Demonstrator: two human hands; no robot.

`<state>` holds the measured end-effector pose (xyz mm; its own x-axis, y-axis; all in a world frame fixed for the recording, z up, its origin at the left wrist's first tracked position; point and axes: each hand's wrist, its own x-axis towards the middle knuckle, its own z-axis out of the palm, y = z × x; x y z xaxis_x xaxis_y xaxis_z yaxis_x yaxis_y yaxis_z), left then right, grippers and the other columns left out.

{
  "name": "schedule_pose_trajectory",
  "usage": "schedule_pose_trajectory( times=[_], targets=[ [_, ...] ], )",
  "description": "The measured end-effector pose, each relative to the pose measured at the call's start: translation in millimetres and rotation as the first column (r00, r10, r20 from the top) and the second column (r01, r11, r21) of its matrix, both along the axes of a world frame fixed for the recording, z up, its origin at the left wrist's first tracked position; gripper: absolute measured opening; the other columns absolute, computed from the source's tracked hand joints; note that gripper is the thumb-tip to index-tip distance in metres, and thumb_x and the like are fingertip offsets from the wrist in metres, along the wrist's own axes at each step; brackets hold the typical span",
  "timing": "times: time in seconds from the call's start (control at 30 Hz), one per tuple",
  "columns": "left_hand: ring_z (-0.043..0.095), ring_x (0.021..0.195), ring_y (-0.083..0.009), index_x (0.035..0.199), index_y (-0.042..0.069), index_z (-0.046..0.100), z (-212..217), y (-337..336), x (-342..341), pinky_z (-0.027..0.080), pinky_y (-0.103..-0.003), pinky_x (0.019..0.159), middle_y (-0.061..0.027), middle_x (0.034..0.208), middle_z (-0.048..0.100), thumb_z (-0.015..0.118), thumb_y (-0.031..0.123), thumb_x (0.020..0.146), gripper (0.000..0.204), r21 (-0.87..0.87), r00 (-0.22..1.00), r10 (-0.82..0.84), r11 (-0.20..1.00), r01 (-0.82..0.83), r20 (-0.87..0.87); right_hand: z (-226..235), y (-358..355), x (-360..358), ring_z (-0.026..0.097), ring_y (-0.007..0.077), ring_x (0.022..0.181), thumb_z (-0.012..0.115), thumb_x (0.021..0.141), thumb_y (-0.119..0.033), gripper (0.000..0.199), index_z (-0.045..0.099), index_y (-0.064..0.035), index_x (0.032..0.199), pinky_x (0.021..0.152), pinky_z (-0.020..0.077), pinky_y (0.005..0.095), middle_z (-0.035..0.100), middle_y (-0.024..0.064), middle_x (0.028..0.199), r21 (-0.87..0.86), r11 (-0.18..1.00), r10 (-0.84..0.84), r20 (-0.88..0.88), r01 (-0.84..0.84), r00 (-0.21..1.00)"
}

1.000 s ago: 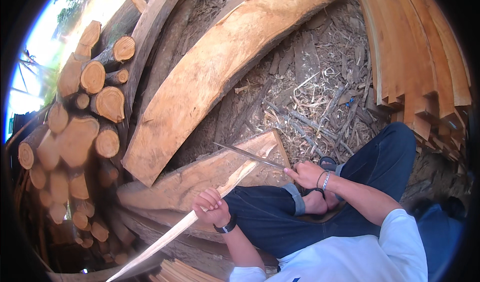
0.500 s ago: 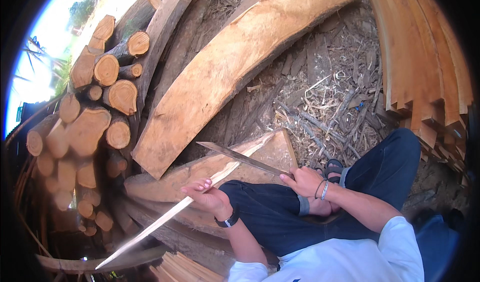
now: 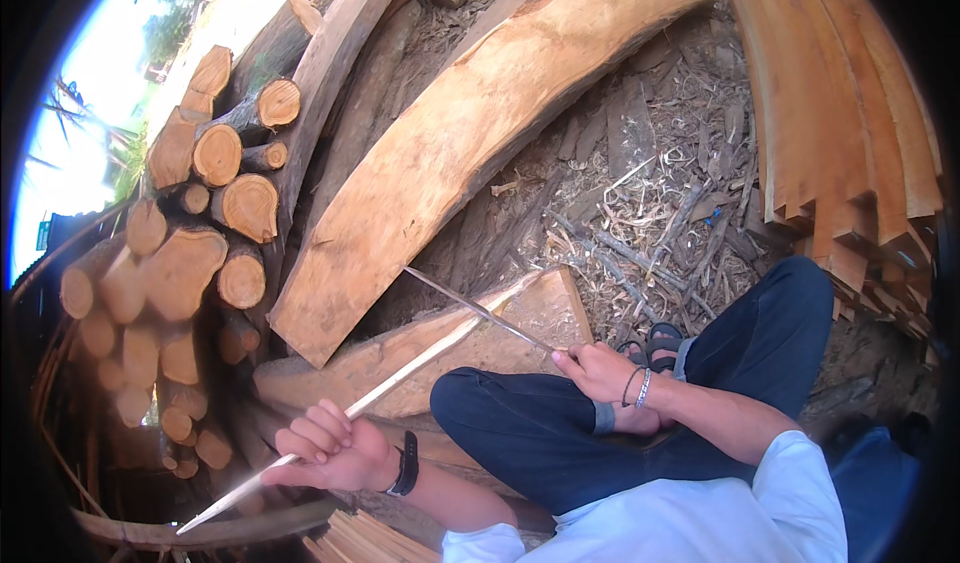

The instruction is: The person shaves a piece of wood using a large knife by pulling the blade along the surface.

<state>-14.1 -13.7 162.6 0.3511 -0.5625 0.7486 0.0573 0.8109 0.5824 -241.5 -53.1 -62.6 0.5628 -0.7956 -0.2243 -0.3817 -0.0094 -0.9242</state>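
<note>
My left hand [image 3: 335, 450] is wrapped round a long, pale, pointed wooden stick [image 3: 402, 374], gripping it closer to its sharpened lower-left tip. From there the stick slants up to the right, its far end over a wooden slab [image 3: 540, 318] lying in front of my legs. My right hand [image 3: 600, 373] is closed on the handle of a machete [image 3: 447, 293], mostly hidden by the fingers. Its long, narrow blade points up and left, seen nearly edge-on, and crosses the stick near the stick's far end. Whether blade and stick touch, I cannot tell.
A big curved slab [image 3: 470, 148] lies across the middle beyond my hands. Cut logs [image 3: 248, 208] are piled at the left, and long planks [image 3: 830, 113] are stacked at the right. Shavings and sticks [image 3: 660, 228] litter the ground. Cut strips [image 3: 365, 541] lie at the lower edge.
My left hand has slid down the stick toward its pointed end and now wraps it fully. The machete has turned from showing its flat side to nearly edge-on, its tip slightly higher.
</note>
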Motion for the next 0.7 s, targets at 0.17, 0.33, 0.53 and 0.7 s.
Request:
schedule_pose_trajectory(
  times=[0.17,0.33,0.53,0.7],
  targets=[
    [0.019,0.048,-0.0097,0.061,0.015,0.026,6.8,-10.4,-7.9,0.017,-0.026,0.048,0.0022,0.05,0.024,0.035,0.063,0.096,0.06,0.018,0.997,-0.076,0.997,0.075,0.024,9.8,-4.9,-3.7,0.063,0.0462,0.074,0.035,0.1,-0.05,0.068,0.06,0.0087,0.078,0.073,0.0495,0.0507,0.06,0.0309,0.067,-0.029,1.0,0.011,-0.018,-0.012,1.0],
    [0.015,0.045,-0.0088,0.06,0.016,0.024,9.7,-18.4,-9.4,0.012,-0.026,0.045,0.0034,0.048,0.019,0.033,0.066,0.095,0.062,0.041,0.998,-0.054,0.998,0.055,-0.016,-21.4,-19.6,-12.2,0.064,0.0449,0.074,0.035,0.1,-0.051,0.068,0.061,0.007,0.077,0.072,0.0496,0.0501,0.06,0.0301,0.068,0.091,0.996,0.027,-0.095,-0.018,0.995],
    [0.014,0.044,-0.0086,0.06,0.016,0.024,8.7,-19.3,-6.8,0.011,-0.026,0.045,0.0034,0.048,0.019,0.032,0.066,0.095,0.062,0.045,1.0,-0.012,0.999,0.013,-0.017,-16.4,-8.1,-3.1,0.064,0.0453,0.072,0.033,0.1,-0.052,0.07,0.062,0.0062,0.074,0.07,0.05,0.0498,0.06,0.0297,0.067,-0.02,1.0,-0.021,-0.028,0.02,0.999],
    [0.015,0.044,-0.0086,0.06,0.016,0.024,8.2,-16.5,-8.8,0.011,-0.026,0.045,0.0031,0.048,0.02,0.031,0.064,0.096,0.061,0.021,0.997,-0.067,0.998,0.067,0.025,-28.3,-19.4,-7.0,0.063,0.0464,0.069,0.035,0.099,-0.052,0.073,0.061,0.0069,0.063,0.068,0.0501,0.0502,0.059,0.0293,0.064,0.131,0.989,-0.058,-0.055,0.065,0.997]
  ],
)
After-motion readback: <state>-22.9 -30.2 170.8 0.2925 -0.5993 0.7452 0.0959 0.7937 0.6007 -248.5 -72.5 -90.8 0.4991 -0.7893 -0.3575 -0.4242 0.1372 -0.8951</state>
